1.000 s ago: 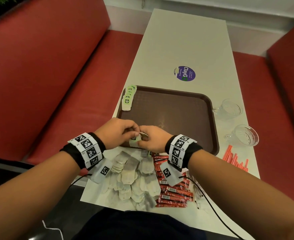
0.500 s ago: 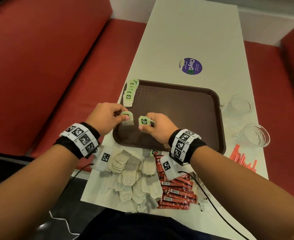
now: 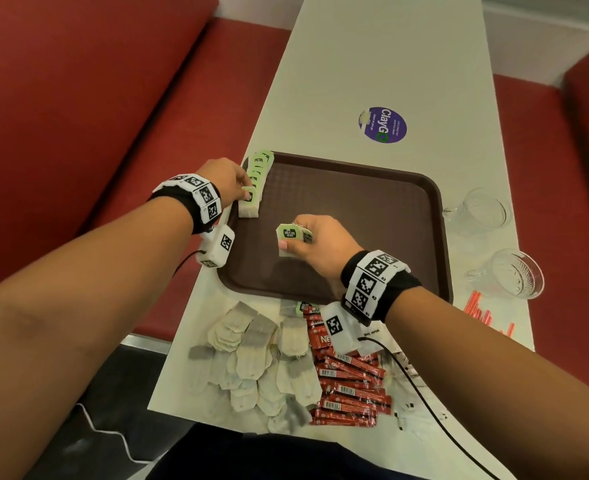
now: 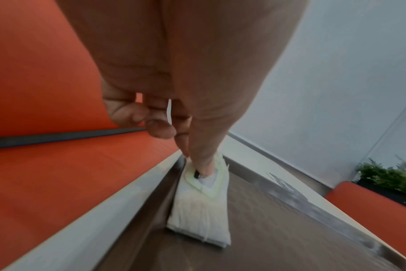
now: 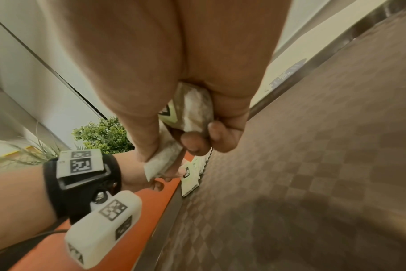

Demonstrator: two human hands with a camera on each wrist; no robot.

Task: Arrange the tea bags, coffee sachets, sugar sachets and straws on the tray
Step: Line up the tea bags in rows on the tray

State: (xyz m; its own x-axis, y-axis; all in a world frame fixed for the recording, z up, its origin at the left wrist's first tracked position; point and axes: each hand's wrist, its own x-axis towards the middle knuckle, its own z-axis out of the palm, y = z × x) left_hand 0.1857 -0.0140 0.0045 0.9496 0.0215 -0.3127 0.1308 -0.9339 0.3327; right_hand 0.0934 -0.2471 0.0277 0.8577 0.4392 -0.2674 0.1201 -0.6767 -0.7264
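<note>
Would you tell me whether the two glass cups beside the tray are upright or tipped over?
Upright. Both cups stand on the table right of the tray, their open rims facing up.

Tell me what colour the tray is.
Dark brown tray, with a faint checkered texture; the right wrist view shows it best.

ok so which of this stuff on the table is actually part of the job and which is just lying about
Part of the job:
- tray
- row of tea bags along its left edge, left hand on it
- tea bag in right hand
- loose tea bags
- red sachets
- straws

Just lying about:
- two glass cups
- purple sticker
</note>
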